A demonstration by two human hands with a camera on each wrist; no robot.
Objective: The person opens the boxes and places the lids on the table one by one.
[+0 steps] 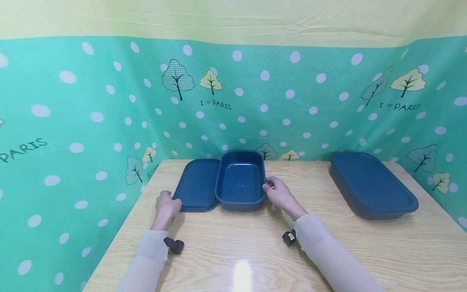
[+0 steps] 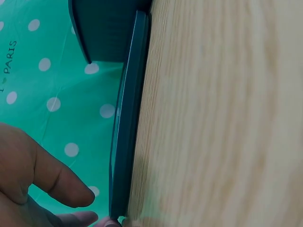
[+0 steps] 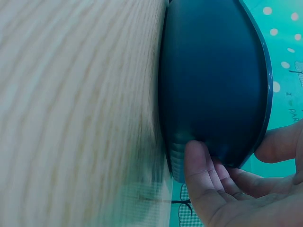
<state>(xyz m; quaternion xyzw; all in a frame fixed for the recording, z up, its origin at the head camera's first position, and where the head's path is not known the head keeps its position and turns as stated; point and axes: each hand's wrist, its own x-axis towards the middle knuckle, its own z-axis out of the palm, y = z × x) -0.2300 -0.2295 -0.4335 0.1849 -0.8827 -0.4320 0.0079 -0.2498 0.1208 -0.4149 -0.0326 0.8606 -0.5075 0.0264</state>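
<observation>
A deep blue plastic container [image 1: 240,184] stands uncovered in the middle of the table, its inside bare. Flat against its left side lies a blue lid [image 1: 198,184], seen edge-on in the left wrist view. My left hand [image 1: 168,207] is at the lid's left edge. Fingertips touch that edge low down, while the thumb [image 2: 64,184] is held apart from it. On the container's right side, my right hand [image 1: 279,194] holds the wall, fingers [image 3: 196,163] against the outer face and thumb [image 3: 277,144] at the rim. The farther fingers are partly hidden.
A larger blue container with its lid on [image 1: 375,186] stands at the right of the wooden table [image 1: 219,247]. Green dotted cloth [image 1: 255,93] hangs behind the table and along both sides. Each sleeve carries a small black wrist camera [image 1: 175,245].
</observation>
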